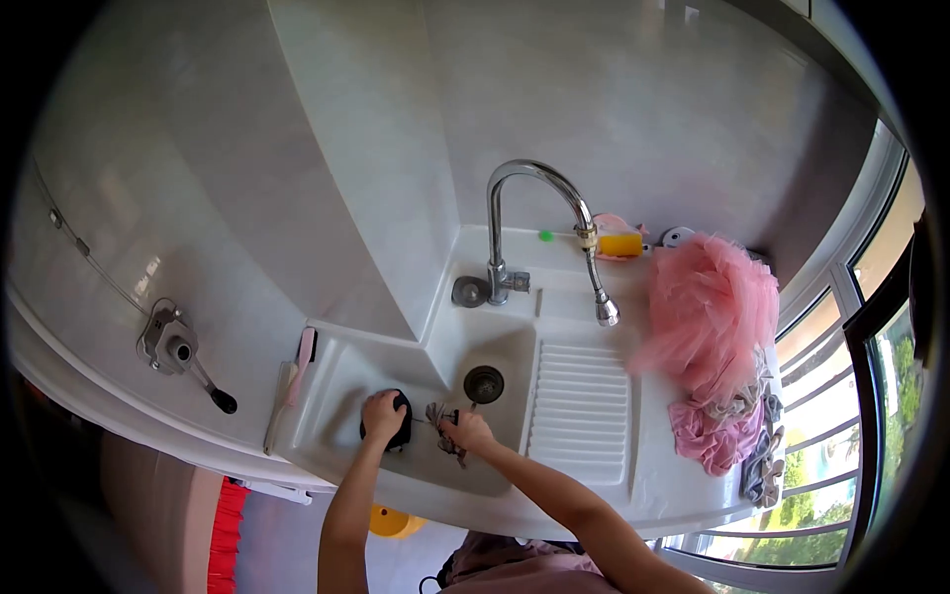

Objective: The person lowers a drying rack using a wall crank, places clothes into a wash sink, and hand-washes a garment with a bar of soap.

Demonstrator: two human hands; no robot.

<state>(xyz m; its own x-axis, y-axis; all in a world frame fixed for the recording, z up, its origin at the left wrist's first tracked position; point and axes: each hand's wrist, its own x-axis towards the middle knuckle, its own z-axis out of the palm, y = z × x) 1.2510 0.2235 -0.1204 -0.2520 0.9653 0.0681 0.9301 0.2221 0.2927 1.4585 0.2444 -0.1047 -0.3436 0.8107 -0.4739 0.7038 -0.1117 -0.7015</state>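
Observation:
My left hand [380, 414] is in the left part of the white sink [336, 361], its fingers curled over a dark, rounded item [400, 426] whose kind I cannot make out. To its right, my right hand [469, 432] grips a crumpled grey patterned cloth [441, 428] low in the basin. A thin dark strand seems to run between the two items. The round drain [484, 384] lies just beyond my right hand.
A chrome gooseneck faucet [534, 168] arches over the ribbed washboard [582, 411]. Pink tulle [712, 307] and crumpled pink fabric [720, 436] lie on the right counter. A pink-handled brush [300, 366] rests on the left rim. A yellow object [620, 245] sits behind.

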